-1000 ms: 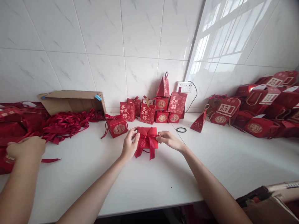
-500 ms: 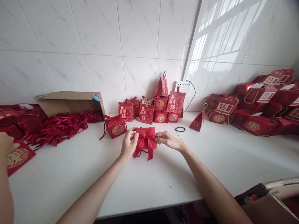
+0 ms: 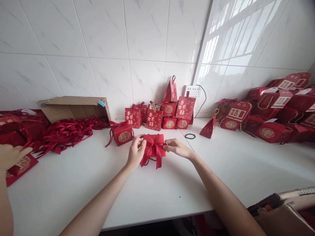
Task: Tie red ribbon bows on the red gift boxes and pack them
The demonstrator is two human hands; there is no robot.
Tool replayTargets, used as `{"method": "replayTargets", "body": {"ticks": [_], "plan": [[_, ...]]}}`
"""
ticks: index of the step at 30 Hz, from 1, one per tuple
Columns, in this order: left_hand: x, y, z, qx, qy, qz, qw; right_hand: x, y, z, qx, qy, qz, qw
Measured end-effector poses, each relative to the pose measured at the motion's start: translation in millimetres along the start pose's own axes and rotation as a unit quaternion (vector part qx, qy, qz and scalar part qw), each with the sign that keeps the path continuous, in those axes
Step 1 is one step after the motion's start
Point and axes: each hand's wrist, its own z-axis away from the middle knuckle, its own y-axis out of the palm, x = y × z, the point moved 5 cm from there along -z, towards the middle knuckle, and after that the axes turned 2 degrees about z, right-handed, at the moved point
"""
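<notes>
A small red gift box (image 3: 157, 142) stands on the white table (image 3: 157, 193) in front of me, with a red ribbon bow (image 3: 153, 149) tied over it. My left hand (image 3: 136, 151) pinches the bow's left loop. On the other side my right hand (image 3: 176, 147) pinches the right loop. Both hands are closed on the ribbon. The bow's tails hang down over the box's front.
Another person's hand (image 3: 11, 156) at the far left touches a flat red box blank (image 3: 21, 167). Loose red ribbons (image 3: 64, 132) spill from a cardboard box (image 3: 73, 107). Finished red boxes (image 3: 161, 116) stand by the wall, more (image 3: 273, 111) are piled right. A black hair tie (image 3: 190, 136) lies nearby.
My hands stay on the bow, hardly moving. The other person's hand at the left has shifted over the flat red box blank.
</notes>
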Motion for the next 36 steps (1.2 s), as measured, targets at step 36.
{"method": "replayTargets", "body": {"ticks": [36], "plan": [[6.5, -0.4, 0.3, -0.025, 0.039, -0.021, 0.999, 31.1, 9.2, 11.7, -0.132, 0.006, 0.231, 0.964]]}}
